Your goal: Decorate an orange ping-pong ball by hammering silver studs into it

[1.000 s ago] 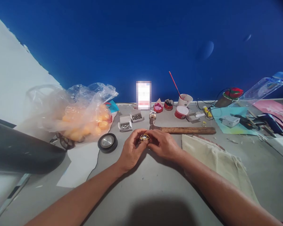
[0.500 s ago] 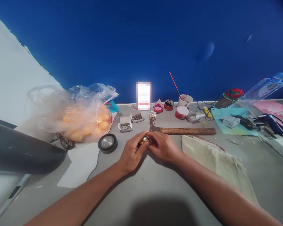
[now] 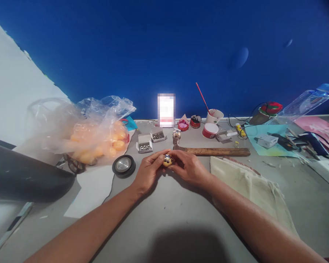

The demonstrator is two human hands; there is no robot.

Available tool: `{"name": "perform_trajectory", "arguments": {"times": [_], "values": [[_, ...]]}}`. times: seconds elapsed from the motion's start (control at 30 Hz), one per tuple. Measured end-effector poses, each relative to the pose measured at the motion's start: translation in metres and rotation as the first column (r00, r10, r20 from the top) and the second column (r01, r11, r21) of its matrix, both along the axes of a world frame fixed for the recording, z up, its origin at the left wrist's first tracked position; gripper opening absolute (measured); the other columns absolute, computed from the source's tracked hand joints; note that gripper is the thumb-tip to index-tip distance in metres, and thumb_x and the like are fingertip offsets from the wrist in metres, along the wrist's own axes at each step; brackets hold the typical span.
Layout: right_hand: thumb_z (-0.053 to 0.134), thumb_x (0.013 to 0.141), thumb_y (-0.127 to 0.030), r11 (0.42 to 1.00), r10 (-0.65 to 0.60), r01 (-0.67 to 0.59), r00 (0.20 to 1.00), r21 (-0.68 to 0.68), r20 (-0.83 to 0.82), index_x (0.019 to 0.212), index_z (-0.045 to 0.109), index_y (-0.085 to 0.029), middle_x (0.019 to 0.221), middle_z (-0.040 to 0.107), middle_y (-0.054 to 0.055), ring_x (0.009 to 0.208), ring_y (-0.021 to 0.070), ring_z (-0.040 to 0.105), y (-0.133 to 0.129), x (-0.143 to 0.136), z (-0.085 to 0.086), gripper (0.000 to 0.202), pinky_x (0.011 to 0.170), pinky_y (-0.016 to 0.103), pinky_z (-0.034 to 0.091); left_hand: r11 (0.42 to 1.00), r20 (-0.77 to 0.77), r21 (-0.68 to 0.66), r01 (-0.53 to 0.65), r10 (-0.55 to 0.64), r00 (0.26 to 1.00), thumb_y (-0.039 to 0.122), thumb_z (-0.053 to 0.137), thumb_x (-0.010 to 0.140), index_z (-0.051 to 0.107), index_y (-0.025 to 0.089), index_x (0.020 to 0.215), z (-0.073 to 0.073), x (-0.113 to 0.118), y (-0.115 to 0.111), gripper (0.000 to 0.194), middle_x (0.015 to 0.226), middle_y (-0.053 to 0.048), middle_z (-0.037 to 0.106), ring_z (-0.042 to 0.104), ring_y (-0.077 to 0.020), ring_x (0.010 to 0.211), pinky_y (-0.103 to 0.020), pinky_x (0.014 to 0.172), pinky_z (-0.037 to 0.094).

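Note:
Between my two hands is a small round yellow ball point(image 3: 167, 160) with shiny metal studs on its surface. My left hand point(image 3: 149, 170) grips it from the left, thumb against its side. My right hand point(image 3: 190, 168) has its fingers closed around the right side of the same ball. A hammer point(image 3: 219, 151) with a wooden handle lies just behind my right hand. Two small open boxes, a front one point(image 3: 145, 147) and a back one point(image 3: 158, 136), hold shiny metal pieces behind my left hand. A round black and silver object point(image 3: 123, 165) lies left of it.
Plastic bags with orange things point(image 3: 98, 137) stand at the left, beside a dark cylinder point(image 3: 27, 171). A cream cloth point(image 3: 244, 182) lies under my right forearm's far side. Behind are a glowing screen point(image 3: 166, 110) and a white cup point(image 3: 214, 116); a clear bottle point(image 3: 307, 102) leans at the right.
The ball has turned between my fingers, and more of its yellow surface shows. My left thumb has moved back to the ball's left side. The whole view has shifted slightly.

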State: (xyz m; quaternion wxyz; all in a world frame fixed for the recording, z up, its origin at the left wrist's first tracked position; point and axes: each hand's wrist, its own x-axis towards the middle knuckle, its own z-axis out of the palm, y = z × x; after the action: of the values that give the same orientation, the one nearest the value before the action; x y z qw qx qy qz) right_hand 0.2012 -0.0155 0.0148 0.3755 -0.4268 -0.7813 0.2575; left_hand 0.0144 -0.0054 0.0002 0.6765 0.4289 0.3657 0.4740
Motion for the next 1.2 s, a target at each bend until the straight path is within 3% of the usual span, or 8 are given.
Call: {"name": "perform_trajectory", "arguments": {"times": [0.2, 0.4, 0.53, 0.73, 0.93, 1.07, 1.2], "values": [[0.067, 0.09, -0.02, 0.999, 0.002, -0.003, 1.0, -0.046, -0.007, 0.119, 0.067, -0.021, 0.097, 0.074, 0.003, 0.081, 0.0171, 0.063, -0.0008, -0.0002, 0.0015, 0.029, 0.076, 0.029, 0.047, 0.994, -0.159, 0.103, -0.04, 0.056, 0.986, 0.046, 0.081, 0.083, 0.082, 0.015, 0.116, 0.0035, -0.0006, 0.0, 0.045, 0.088, -0.007, 0.076, 0.062, -0.0172, 0.074, -0.029, 0.067, 0.05], [0.07, 0.089, -0.023, 0.998, 0.012, -0.013, 1.0, -0.062, -0.009, 0.115, 0.069, -0.02, 0.092, 0.072, 0.001, 0.074, 0.0148, 0.06, -0.002, -0.0003, 0.0051, 0.027, 0.07, 0.027, 0.045, 0.984, -0.237, 0.154, -0.09, 0.125, 0.963, 0.043, 0.079, 0.084, 0.083, 0.016, 0.113, 0.008, 0.0017, -0.0036, 0.04, 0.094, -0.008, 0.08, 0.065, -0.0187, 0.081, -0.031, 0.075, 0.052], [0.066, 0.093, -0.028, 0.996, -0.034, 0.034, 0.999, -0.083, -0.006, 0.106, 0.07, -0.02, 0.081, 0.066, -0.002, 0.07, 0.0132, 0.055, -0.0028, -0.0012, 0.0082, 0.015, 0.067, 0.026, 0.041, 0.977, -0.283, 0.197, -0.082, 0.137, 0.949, 0.044, 0.078, 0.085, 0.083, 0.015, 0.113, 0.0092, 0.0029, -0.0065, 0.041, 0.086, -0.007, 0.078, 0.061, -0.0157, 0.069, -0.03, 0.068, 0.051], [0.068, 0.093, -0.03, 0.99, -0.049, 0.042, 0.997, -0.135, -0.052, 0.1, 0.072, -0.021, 0.076, 0.067, -0.003, 0.067, 0.0123, 0.056, -0.0009, -0.001, 0.0066, 0.012, 0.066, 0.026, 0.04, 0.985, -0.202, 0.16, -0.062, 0.094, 0.975, 0.048, 0.078, 0.085, 0.082, 0.014, 0.116, 0.0066, 0.0032, -0.0059, 0.047, 0.08, -0.007, 0.074, 0.059, -0.0155, 0.068, -0.028, 0.063, 0.049], [0.079, 0.081, -0.024, 0.995, -0.037, 0.033, 0.999, -0.098, -0.04, 0.123, 0.069, -0.023, 0.092, 0.074, -0.001, 0.072, 0.014, 0.061, -0.0015, -0.0023, 0.0021, 0.044, 0.071, 0.027, 0.045, 0.991, -0.162, 0.121, -0.05, 0.07, 0.984, 0.051, 0.078, 0.086, 0.077, 0.018, 0.127, 0.0051, 0.0019, -0.0044, 0.053, 0.085, -0.005, 0.074, 0.058, -0.0128, 0.064, -0.027, 0.062, 0.048], [0.071, 0.086, -0.02, 0.998, -0.016, 0.012, 0.998, -0.067, -0.053, 0.115, 0.072, -0.023, 0.094, 0.075, 0.0, 0.077, 0.0152, 0.062, -0.0029, -0.0044, 0.0032, 0.029, 0.074, 0.028, 0.045, 0.992, -0.156, 0.117, -0.039, 0.057, 0.986, 0.055, 0.073, 0.089, 0.076, 0.016, 0.127, 0.002, 0.0023, -0.0046, 0.055, 0.086, -0.006, 0.075, 0.059, -0.0134, 0.063, -0.027, 0.06, 0.048], [0.076, 0.084, -0.024, 0.986, -0.104, 0.102, 0.995, -0.131, -0.007, 0.113, 0.072, -0.023, 0.08, 0.069, -0.003, 0.07, 0.0141, 0.058, -0.001, -0.0038, 0.0035, 0.03, 0.067, 0.026, 0.041, 0.998, -0.004, 0.054, -0.028, 0.028, 1.0, 0.053, 0.077, 0.087, 0.075, 0.017, 0.125, 0.0003, 0.0037, -0.0054, 0.052, 0.104, -0.01, 0.076, 0.063, -0.014, 0.069, -0.027, 0.061, 0.05]]}}
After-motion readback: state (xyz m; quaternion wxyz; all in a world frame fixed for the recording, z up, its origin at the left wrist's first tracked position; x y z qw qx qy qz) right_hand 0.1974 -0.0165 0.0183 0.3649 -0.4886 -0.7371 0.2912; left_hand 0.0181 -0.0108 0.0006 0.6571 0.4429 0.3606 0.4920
